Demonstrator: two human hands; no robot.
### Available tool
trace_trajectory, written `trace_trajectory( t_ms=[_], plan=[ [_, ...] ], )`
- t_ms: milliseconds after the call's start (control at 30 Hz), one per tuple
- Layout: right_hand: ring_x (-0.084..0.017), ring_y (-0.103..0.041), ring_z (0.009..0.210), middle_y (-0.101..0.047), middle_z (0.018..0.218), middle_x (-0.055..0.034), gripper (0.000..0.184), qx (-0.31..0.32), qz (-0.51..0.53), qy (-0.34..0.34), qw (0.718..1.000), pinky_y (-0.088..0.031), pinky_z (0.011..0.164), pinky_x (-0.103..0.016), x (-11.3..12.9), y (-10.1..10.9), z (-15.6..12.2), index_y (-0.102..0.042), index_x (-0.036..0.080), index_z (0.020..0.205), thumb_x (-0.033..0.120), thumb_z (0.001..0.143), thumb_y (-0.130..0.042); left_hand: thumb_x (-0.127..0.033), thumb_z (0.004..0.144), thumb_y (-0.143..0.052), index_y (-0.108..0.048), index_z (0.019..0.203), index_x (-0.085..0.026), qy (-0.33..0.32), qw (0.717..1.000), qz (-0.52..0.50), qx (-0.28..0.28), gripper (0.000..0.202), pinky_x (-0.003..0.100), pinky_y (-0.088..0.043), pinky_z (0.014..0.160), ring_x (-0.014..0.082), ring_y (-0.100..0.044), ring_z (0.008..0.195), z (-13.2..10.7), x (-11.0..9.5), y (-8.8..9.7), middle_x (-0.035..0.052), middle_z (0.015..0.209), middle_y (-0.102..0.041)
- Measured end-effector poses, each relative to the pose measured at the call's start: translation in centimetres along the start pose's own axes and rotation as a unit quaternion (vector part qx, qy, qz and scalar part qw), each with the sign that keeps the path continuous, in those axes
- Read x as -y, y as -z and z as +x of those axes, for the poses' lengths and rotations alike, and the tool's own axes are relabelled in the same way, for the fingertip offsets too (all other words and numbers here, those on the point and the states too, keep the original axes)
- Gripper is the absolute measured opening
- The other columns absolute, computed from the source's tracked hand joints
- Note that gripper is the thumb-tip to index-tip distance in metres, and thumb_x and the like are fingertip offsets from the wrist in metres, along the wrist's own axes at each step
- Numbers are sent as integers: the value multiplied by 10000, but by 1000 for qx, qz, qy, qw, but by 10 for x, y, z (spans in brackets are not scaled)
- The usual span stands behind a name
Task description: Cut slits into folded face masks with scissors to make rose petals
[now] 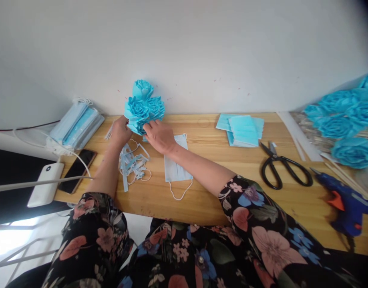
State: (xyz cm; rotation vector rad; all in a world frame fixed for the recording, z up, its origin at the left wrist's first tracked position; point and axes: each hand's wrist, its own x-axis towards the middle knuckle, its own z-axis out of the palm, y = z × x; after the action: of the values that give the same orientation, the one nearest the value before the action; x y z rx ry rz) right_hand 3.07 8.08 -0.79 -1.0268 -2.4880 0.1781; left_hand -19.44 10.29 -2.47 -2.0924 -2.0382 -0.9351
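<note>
— Where is the cluster of bright blue fabric roses (144,105)?

— At the far edge of the pale wooden worktop (220,168), left of centre, lifted up against the white wall. Both hands are on it.

— How do the fingers stand?

— The left hand (120,130) has its fingers closed on the lower left of the cluster. The right hand (159,137) grips the lower right edge, fingers together and pressed into the petals.

— What lies beneath the hands?

— A flat light-blue face mask (176,170) lies under the right forearm. Just left of it is a loose heap of cut white ear loops and blue strips (132,164).

— And further left?

— A leaning stack of light-blue face masks (77,126) stands at the far left corner. Nearer are a black phone (77,170) and a white power bank (45,184).

— To the right?

— A small pile of folded light-blue mask pieces (243,130) sits at the far edge, with black-handled scissors (281,166) just nearer. A dark blue glue gun (346,202) lies near the right edge, and beyond it are more blue fabric roses (346,124).
</note>
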Motion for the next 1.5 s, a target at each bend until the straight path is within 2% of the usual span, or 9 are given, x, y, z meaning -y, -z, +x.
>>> trace_trajectory(
  t_ms=[133, 267, 400, 633, 733, 867, 1033, 1233, 1500],
  plan=[
    [-279, -607, 1133, -705, 1215, -142, 253, -7, 37, -34, 999, -427, 764, -341, -4, -1, 7, -678, 183, 1171, 203, 1049, -458, -266, 772, -528, -445, 685, -237, 0, 1000, -18, -2, 123, 350, -374, 679, 207, -571, 719, 0, 0, -2, 47, 724, -626],
    [-221, -655, 985, -732, 1170, -67, 202, -18, 94, -84, 992, -397, 693, -311, -13, 13, 19, -698, 221, 1110, 255, 1026, -517, -342, 828, -516, -468, 690, -241, 17, 999, -32, -15, 177, 353, -391, 683, 225, -591, 760, 4, -2, -3, 59, 743, -655],
    [-208, -665, 977, -747, 1122, -50, 169, -26, 108, -87, 990, -387, 697, -305, -19, 25, 26, -713, 214, 1054, 236, 996, -555, -389, 854, -474, -475, 701, -237, 16, 998, -55, -36, 216, 339, -400, 685, 228, -598, 780, 8, -6, -4, 55, 732, -651],
    [-230, -678, 1004, -766, 1133, -67, 202, -11, 108, -115, 987, -392, 708, -305, -32, 8, 2, -713, 221, 1096, 249, 1004, -535, -302, 818, -494, -427, 665, -246, 10, 1000, -6, -27, 176, 357, -342, 644, 229, -557, 681, 5, -4, -13, 58, 667, -586],
    [-242, -672, 1053, -769, 1152, -79, 266, -12, 104, -122, 987, -408, 741, -314, -35, 7, -12, -695, 219, 1187, 222, 1014, -493, -272, 823, -501, -400, 647, -252, 6, 1000, -4, -31, 203, 367, -352, 645, 244, -572, 693, 4, -4, -15, 74, 681, -604],
    [-245, -635, 1108, -747, 1199, -101, 313, -16, 79, -50, 996, -412, 777, -333, -26, 16, -26, -679, 209, 1232, 220, 1053, -423, -228, 802, -519, -379, 639, -253, 9, 1000, -19, -21, 216, 368, -360, 659, 242, -579, 720, 4, -5, -14, 73, 682, -610],
    [-263, -604, 1114, -743, 1157, -111, 286, 59, 37, 66, 995, -406, 802, -356, -15, 14, -26, -719, 208, 1164, 221, 1052, -456, -207, 794, -502, -364, 660, -241, -11, 1000, -23, -16, 195, 358, -346, 670, 204, -557, 689, 4, -5, -11, 45, 694, -591],
    [-269, -614, 1103, -746, 1167, -123, 308, 80, 34, 69, 994, -401, 833, -379, -17, 10, -26, -717, 182, 1236, 199, 1046, -476, -195, 774, -510, -366, 675, -246, -8, 1000, -5, -4, 182, 363, -327, 680, 208, -538, 708, 2, -5, -10, 48, 697, -559],
    [-250, -633, 1057, -756, 1179, -125, 309, 94, 37, 88, 991, -374, 815, -375, -29, 33, -55, -738, 178, 1214, 198, 1059, -471, -152, 763, -538, -398, 714, -249, 13, 1000, 1, -27, 177, 392, -382, 755, 293, -609, 848, -1, -3, -11, 91, 805, -608]
  ],
)
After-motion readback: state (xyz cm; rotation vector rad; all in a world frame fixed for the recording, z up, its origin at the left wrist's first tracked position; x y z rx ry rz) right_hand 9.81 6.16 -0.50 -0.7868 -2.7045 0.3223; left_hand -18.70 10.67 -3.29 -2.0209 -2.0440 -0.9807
